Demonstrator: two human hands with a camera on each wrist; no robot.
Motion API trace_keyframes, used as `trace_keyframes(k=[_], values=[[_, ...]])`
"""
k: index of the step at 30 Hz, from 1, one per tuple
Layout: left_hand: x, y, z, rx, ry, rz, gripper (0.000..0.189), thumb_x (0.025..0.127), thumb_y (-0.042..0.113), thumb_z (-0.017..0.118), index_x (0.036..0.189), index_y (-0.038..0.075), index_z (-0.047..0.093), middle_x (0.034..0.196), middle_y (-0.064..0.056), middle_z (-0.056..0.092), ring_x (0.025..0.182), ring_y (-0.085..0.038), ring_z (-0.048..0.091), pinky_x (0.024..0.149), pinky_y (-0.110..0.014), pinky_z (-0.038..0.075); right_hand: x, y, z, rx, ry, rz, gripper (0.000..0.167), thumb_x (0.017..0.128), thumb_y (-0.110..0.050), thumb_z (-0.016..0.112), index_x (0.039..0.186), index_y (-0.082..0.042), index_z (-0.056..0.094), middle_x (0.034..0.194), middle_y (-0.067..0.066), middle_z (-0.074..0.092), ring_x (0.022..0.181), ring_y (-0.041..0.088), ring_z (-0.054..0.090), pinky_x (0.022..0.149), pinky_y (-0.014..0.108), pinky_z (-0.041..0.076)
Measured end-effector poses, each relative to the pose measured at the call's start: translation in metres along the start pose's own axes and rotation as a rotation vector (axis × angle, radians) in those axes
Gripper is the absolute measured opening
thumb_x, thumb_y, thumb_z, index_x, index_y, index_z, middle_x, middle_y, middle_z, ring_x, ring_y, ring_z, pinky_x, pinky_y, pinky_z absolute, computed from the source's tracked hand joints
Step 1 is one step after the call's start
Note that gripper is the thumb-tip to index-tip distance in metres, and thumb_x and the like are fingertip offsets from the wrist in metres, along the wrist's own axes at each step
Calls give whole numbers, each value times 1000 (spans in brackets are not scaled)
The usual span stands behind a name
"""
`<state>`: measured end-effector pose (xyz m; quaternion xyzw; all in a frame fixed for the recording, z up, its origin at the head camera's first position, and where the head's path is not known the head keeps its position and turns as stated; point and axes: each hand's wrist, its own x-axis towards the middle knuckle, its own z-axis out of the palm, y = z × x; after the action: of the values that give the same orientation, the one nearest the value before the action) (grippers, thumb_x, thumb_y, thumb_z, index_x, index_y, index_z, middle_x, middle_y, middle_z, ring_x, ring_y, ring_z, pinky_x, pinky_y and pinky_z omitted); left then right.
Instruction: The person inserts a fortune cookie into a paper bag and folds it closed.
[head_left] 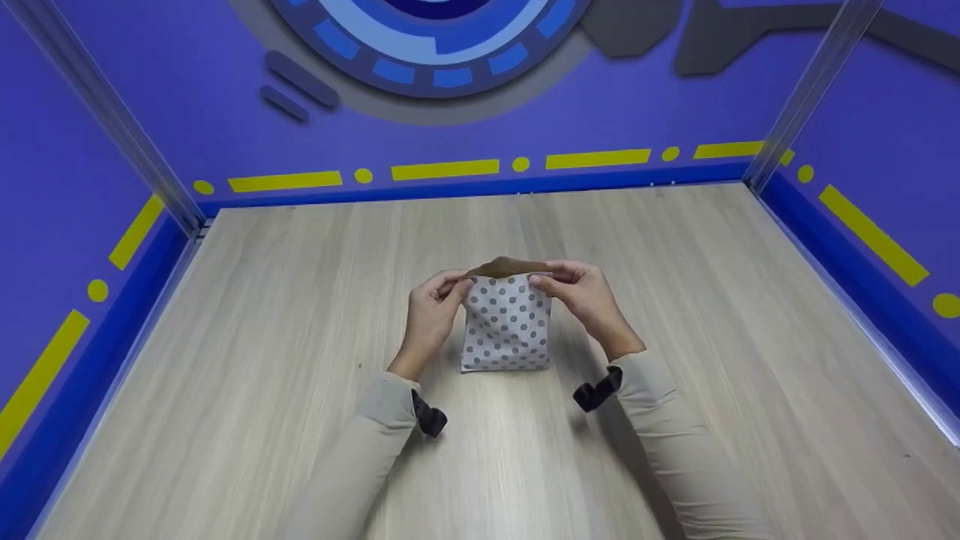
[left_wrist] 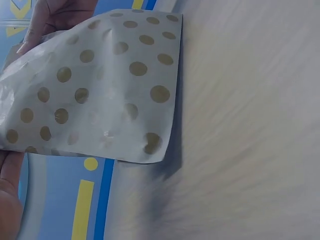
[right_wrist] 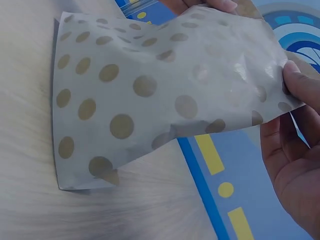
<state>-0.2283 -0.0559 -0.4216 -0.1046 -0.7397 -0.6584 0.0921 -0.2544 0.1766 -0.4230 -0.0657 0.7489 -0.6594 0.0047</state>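
Note:
A white paper bag [head_left: 507,322] with grey-brown polka dots stands upright between both hands, its bottom edge at the tabletop. Its brown inner side shows along the top, where the mouth is parted. My left hand [head_left: 431,315] pinches the upper left corner, thumb in front and fingers behind. At the upper right corner my right hand [head_left: 594,298] pinches the rim the same way. In the right wrist view the bag [right_wrist: 145,95] looks creased, with the right thumb [right_wrist: 300,85] pressed on its front. The left wrist view shows the dotted front [left_wrist: 110,85] from the side; the contents are hidden.
The bag is over a light wood-grain table [head_left: 300,300]. Blue panels [head_left: 465,135] with yellow dashes and dots enclose it at the back and both sides, joined by metal corner posts. Dark wrist cameras [head_left: 596,391] hang from the beige sleeves.

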Motion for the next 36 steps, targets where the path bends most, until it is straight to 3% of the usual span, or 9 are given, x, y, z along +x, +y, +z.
trace_keyframes(k=[6, 15, 20, 24, 28, 36], values=[[10, -26, -4, -29, -28, 28, 22, 93, 5, 61, 112, -4, 67, 104, -18, 71, 82, -6, 66, 75, -21, 55, 1, 0, -2, -21, -11, -18, 30, 83, -12, 75, 109, 2, 70, 84, -6, 74, 75, 8, 67, 71, 22, 54], [13, -30, -19, -124, -155, 55, 31, 90, 0, 62, 121, 1, 65, 104, -16, 71, 86, -9, 69, 78, -29, 57, 6, 2, -9, -27, -153, -132, 30, 86, -2, 68, 114, 7, 66, 87, -8, 75, 77, 6, 68, 68, 20, 53], [14, -31, -28, -108, -282, 48, 34, 90, 0, 61, 124, 1, 63, 112, -18, 68, 88, -10, 69, 80, -30, 56, 8, 4, -17, -90, -259, -184, 35, 86, 2, 66, 121, 5, 63, 96, 10, 74, 78, 8, 69, 70, 22, 55], [15, -30, -32, -75, -378, 30, 31, 92, 1, 60, 123, -1, 63, 120, -20, 65, 92, -11, 68, 82, -29, 56, 8, 4, -23, -143, -351, -169, 34, 88, -2, 67, 121, 3, 64, 109, 22, 69, 82, 8, 69, 74, 25, 56], [16, -29, -36, -47, -444, 17, 28, 92, -5, 56, 118, -2, 66, 121, -21, 64, 99, -19, 68, 84, -30, 55, 8, 2, -28, -189, -425, -133, 27, 90, 0, 62, 116, 0, 68, 116, 21, 67, 90, 9, 69, 77, 26, 56], [16, -34, -43, 35, -444, 77, 25, 90, -15, 52, 104, -7, 71, 103, -25, 66, 96, -29, 68, 84, -28, 55, 11, 6, -35, -258, -467, -102, 26, 88, 6, 59, 111, -1, 71, 116, 16, 68, 91, 9, 68, 78, 26, 56]])
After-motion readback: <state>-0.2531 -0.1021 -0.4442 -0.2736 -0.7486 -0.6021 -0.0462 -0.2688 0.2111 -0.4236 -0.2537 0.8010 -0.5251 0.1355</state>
